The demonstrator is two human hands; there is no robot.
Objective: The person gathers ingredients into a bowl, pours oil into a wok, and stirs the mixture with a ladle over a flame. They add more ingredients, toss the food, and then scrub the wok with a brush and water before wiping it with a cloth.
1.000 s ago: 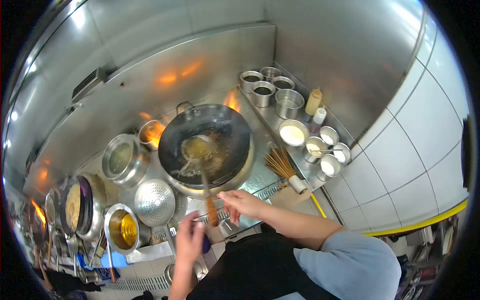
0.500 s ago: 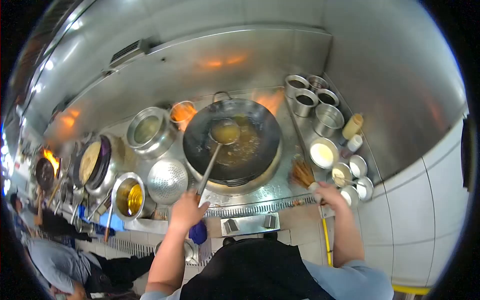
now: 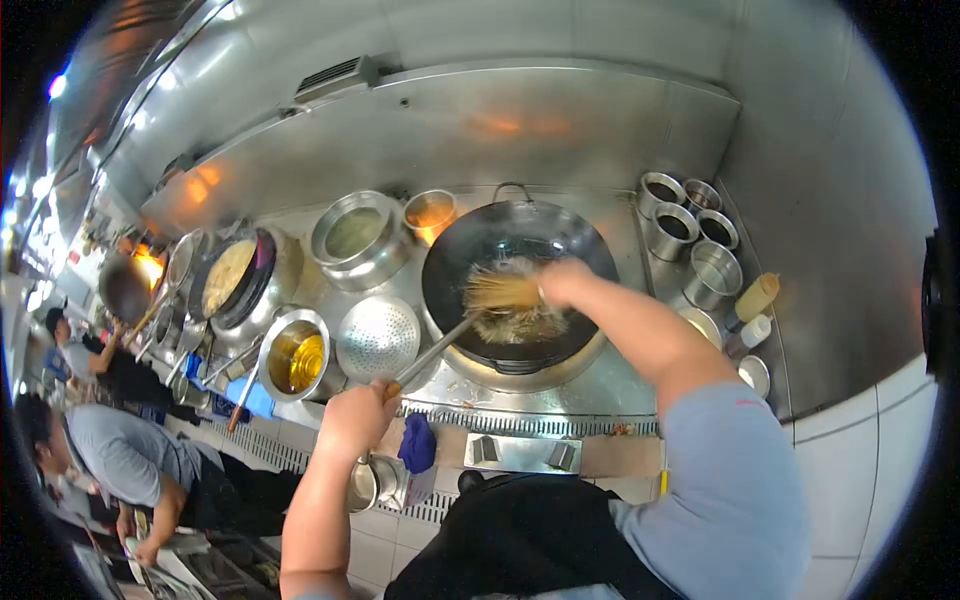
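Note:
My left hand is closed round the wooden end of a long-handled ladle, whose shaft slants up to the wok. Over the wok, my right hand is closed on a bristle brush. The bristles point left and reach into the bubbly liquid at the bottom of the black wok. They hide the ladle's bowl. A perforated metal strainer lies to the left of the wok.
Left of the wok stand a large metal pot, a pot of yellow oil and a small orange-lit container. Metal sauce containers and squeeze bottles stand at right. Two other people are at far left.
My right hand has carried the brush from the counter on the right into the wok. The ladle's bowl is now hidden. The whole view has shifted, with the wok appearing further right.

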